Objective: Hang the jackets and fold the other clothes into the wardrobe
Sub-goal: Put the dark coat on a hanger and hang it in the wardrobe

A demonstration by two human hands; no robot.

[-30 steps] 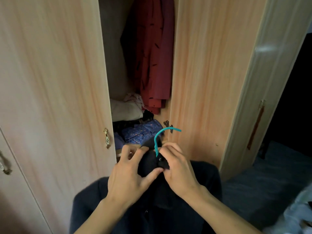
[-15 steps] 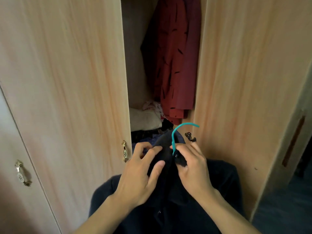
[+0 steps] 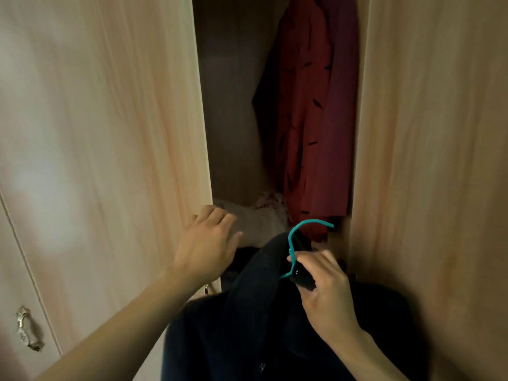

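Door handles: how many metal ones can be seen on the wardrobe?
2. One handle sits low on the far-left door; a second handle peeks out under the left forearm, mostly hidden. More may lie outside the view.

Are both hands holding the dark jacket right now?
No, only the right hand grips the dark jacket at its teal hanger; the left hand is by the wardrobe door edge.
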